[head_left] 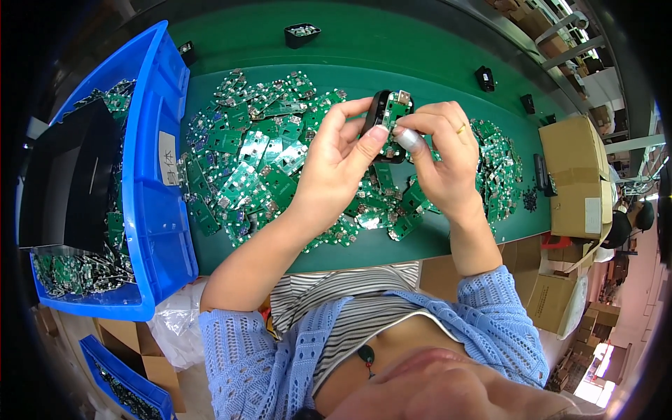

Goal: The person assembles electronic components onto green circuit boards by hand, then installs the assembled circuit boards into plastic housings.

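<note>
My left hand (334,155) is closed around a black plastic casing (380,110), thumb on its near side. A small green circuit board (398,108) with a metal connector at its far end lies against the open face of the casing. My right hand (449,150) pinches at the board's right edge, thumb and fingers together; a silvery wrap covers the thumb and a ring sits on one finger. Whether the board is fully seated cannot be made out. Beneath both hands, loose green circuit boards (280,133) are spread in a thick layer over the green tabletop (294,263).
A large blue bin (157,231) with more boards stands at the left, a black box (70,178) resting in it. Small black containers (302,33) sit along the back. More boards (498,164) and a cardboard box (575,175) are at the right. Another person (630,220) is far right.
</note>
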`<action>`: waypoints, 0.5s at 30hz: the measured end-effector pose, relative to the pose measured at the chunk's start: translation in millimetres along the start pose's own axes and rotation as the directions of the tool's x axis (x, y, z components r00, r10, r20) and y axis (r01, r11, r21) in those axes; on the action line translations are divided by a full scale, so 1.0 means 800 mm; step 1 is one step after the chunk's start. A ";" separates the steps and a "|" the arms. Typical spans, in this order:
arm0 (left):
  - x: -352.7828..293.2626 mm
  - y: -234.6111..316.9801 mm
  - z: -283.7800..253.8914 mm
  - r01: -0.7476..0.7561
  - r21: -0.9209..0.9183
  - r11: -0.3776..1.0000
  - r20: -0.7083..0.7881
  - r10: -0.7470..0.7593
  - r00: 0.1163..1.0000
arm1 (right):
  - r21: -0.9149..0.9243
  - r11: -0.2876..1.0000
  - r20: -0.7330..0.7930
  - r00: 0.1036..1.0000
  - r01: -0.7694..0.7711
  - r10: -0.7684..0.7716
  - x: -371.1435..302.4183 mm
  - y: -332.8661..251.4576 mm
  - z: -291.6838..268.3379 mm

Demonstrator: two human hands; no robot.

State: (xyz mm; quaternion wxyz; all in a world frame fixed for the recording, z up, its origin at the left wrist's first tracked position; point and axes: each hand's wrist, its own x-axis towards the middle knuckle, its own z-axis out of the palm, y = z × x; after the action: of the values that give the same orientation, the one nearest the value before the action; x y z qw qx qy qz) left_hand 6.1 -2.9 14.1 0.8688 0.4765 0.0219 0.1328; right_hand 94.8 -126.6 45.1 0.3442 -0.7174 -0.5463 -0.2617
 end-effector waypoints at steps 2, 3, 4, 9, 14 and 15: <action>0.001 0.001 -0.002 0.009 0.058 0.998 -0.010 -0.008 1.000 | 0.007 1.000 0.032 0.999 0.030 -0.031 0.002 0.002 -0.003; 0.001 0.001 -0.003 0.008 0.059 0.998 -0.008 -0.008 1.000 | 0.015 0.998 0.063 0.996 0.061 -0.061 0.003 0.002 -0.004; 0.001 -0.001 -0.004 0.019 0.056 0.998 0.000 -0.019 1.000 | 0.013 0.998 0.061 0.996 0.061 -0.061 0.004 0.003 -0.005; 0.002 -0.005 0.000 -0.085 0.142 0.986 -0.009 0.087 0.996 | -0.061 0.991 0.118 0.987 0.121 -0.113 0.004 0.007 0.000; 0.002 -0.010 0.002 -0.195 0.116 0.974 -0.025 0.199 0.980 | -0.060 0.980 0.082 0.979 0.192 -0.187 0.001 0.012 0.008; 0.003 -0.009 0.001 -0.194 0.117 0.974 -0.024 0.198 0.980 | -0.066 0.975 0.080 0.975 0.214 -0.209 0.000 0.011 0.008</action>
State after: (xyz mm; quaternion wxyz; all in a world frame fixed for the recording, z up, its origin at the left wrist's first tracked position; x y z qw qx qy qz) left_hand 9.7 -6.7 8.6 0.8223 0.5228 -0.0021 0.2249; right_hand 103.2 -123.0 39.4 0.2676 -0.6764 -0.6216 -0.2906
